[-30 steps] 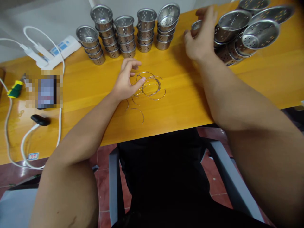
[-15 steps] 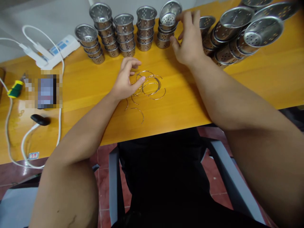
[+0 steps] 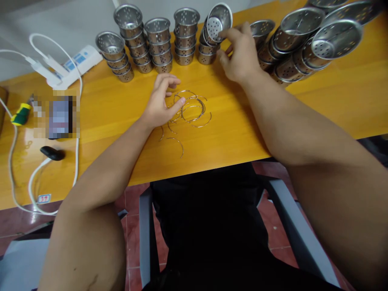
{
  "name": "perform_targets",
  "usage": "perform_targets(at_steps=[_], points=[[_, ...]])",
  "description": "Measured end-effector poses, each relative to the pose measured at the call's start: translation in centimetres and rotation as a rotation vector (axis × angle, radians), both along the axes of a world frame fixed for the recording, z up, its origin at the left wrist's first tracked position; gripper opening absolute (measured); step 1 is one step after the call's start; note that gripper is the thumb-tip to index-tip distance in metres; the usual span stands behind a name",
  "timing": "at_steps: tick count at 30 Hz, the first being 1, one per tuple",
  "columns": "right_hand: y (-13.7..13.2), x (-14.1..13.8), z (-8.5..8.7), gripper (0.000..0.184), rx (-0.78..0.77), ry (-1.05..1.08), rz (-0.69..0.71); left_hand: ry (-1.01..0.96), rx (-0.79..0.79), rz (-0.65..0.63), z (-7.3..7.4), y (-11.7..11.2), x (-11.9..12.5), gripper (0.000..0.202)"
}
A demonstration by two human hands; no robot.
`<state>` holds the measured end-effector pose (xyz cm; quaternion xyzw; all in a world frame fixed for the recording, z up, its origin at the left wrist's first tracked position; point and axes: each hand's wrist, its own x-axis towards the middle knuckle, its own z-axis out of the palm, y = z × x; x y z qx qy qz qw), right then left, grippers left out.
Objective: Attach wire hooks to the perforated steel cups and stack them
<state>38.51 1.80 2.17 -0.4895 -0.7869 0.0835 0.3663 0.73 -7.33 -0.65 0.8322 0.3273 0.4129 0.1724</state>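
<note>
My left hand point(image 3: 162, 101) rests on the table with fingers loosely curled and apart, holding nothing visible. Beside and partly under its thumb lie several thin curved metal wires point(image 3: 194, 111), loosely heaped. My right hand point(image 3: 241, 52) reaches to a perforated steel cup point(image 3: 218, 24) on top of a short stack. Its fingertips are at the cup's lower right side, with the thumb lower down. This cup tilts to the right above the lower nested cups point(image 3: 207, 56). The exact finger contact is partly hidden.
More stacks of perforated steel cups stand along the back point(image 3: 157, 46) and at the right point(image 3: 297, 52). At the left are a white power strip point(image 3: 77, 66) with cables, a pixelated phone point(image 3: 60, 117), a green-yellow screwdriver point(image 3: 21, 114) and a small black object point(image 3: 52, 153).
My right hand has dropped slightly, and the top cup has tipped further over to the right. The left hand and the wires have stayed in place.
</note>
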Motion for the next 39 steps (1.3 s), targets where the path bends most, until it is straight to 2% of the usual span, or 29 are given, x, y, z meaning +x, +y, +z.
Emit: perform_targets(at_steps=[3, 5, 10, 15, 17, 20, 23, 25, 28, 31, 37, 39], points=[[-1.1, -1.2, 1.0, 0.038, 0.008, 0.041, -0.179, -0.002, -0.002, 0.001, 0.1, -0.1, 0.0, 0.068], [-1.7, -1.9, 1.6, 0.034, 0.012, 0.031, -0.244, 0.001, -0.015, 0.001, 0.1, -0.1, -0.1, 0.068], [-2.1, -2.9, 2.5, 0.033, 0.019, 0.043, -0.310, 0.004, -0.046, -0.005, 0.1, -0.1, -0.1, 0.069], [-2.1, -3.0, 2.9, 0.030, 0.081, 0.085, -0.317, -0.009, -0.019, -0.016, -0.4, 0.3, -0.2, 0.070], [-2.4, -2.8, 3.2, 0.029, 0.138, 0.122, -0.243, -0.024, -0.012, 0.013, -0.7, 0.5, -0.2, 0.075], [-3.7, -3.1, 3.8, 0.025, 0.180, 0.158, 0.018, -0.074, 0.009, 0.046, -1.2, 1.0, -0.2, 0.089], [-6.2, -4.5, 4.3, 0.021, 0.108, 0.163, 0.306, -0.119, 0.000, 0.048, -1.3, 1.3, -0.2, 0.104], [-7.9, -6.0, 4.5, 0.035, 0.028, 0.157, 0.414, -0.119, -0.024, 0.048, -1.2, 1.5, -0.3, 0.109], [-9.7, -7.9, 4.8, 0.052, -0.104, 0.157, 0.461, -0.114, -0.022, 0.047, -0.9, 1.6, -0.5, 0.110], [-10.4, -8.4, 5.2, 0.060, -0.133, 0.159, 0.476, -0.115, -0.013, 0.065, -0.7, 1.7, -0.6, 0.107], [-11.1, -8.0, 6.1, 0.033, -0.060, 0.092, 0.437, -0.102, -0.050, 0.091, -0.7, 2.1, -0.2, 0.098], [-11.0, -8.0, 6.1, 0.030, -0.058, 0.113, 0.420, -0.113, -0.057, 0.072, -0.9, 2.4, -0.2, 0.100]])
